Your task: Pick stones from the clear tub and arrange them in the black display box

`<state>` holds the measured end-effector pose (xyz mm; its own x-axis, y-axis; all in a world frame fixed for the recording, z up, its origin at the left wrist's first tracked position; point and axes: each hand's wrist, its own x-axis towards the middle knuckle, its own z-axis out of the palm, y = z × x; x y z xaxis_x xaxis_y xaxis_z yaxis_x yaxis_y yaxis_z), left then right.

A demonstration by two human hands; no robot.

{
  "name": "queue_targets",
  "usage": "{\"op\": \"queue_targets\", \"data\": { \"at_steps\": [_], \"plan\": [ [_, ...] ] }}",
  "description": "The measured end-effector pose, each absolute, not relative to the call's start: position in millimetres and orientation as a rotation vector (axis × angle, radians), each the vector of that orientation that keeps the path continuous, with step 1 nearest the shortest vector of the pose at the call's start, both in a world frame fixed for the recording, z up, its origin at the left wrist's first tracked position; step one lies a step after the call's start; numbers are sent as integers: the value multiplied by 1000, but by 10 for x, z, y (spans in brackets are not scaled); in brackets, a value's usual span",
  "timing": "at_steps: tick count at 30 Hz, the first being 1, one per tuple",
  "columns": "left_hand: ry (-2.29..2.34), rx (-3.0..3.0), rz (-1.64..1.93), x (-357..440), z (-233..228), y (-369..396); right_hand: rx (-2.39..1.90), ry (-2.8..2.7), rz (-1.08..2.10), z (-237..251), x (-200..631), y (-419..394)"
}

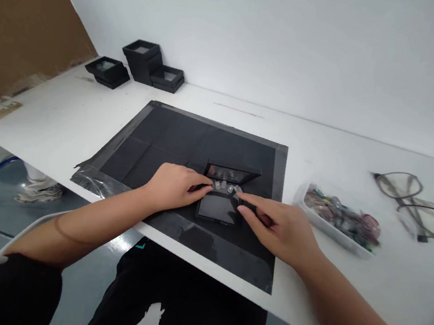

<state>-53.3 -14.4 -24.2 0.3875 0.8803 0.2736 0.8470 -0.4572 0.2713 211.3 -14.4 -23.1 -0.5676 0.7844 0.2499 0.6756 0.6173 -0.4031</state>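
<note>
A small black case [218, 209] lies opened on a black mat [179, 141], its windowed lid [235, 175] tilted up at the back. Several small clear pieces [224, 185] stand in a row along the hinge side, between lid and base. At the left end of this row, my left hand [173, 186] has thumb and index fingertips close together; whether a piece is between them is hidden. My right hand [282, 228] is at the right end. Its index fingertip touches the last clear piece [237, 189], while the thumb is apart from it, near the case's right edge.
To the right stands a clear plastic tub [336, 235] of small coloured items, with eyeglasses [417, 204] beyond it. Black boxes are stacked at the back left [144, 61], beside another pair [108, 72]. A white wall [278, 42] closes off the table's far side.
</note>
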Motion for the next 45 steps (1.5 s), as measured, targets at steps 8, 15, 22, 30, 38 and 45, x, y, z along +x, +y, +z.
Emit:
{"op": "queue_targets", "data": {
  "at_steps": [8, 15, 22, 30, 38, 45],
  "plan": [
    [1606, 2162, 720, -537, -217, -117, -1159, -2419, 485, -240, 2143, -141],
    [1580, 1984, 757, -573, -243, -66, -1155, -2444, 563, -232, 2135, -158],
    [1624, 2109, 736, -563, -254, -65, -1141, -2492, 581, -243, 2148, -149],
    [1653, 2486, 581, -441, -238, -184, -1142, -2507, 610, -261, 2161, -135],
    [1628, 2649, 547, -402, -291, -169, -1152, -2495, 590, -273, 2159, -130],
    [1630, 2665, 597, -369, -316, -153, -1156, -2481, 561, -275, 2149, -127]
  ]
}}
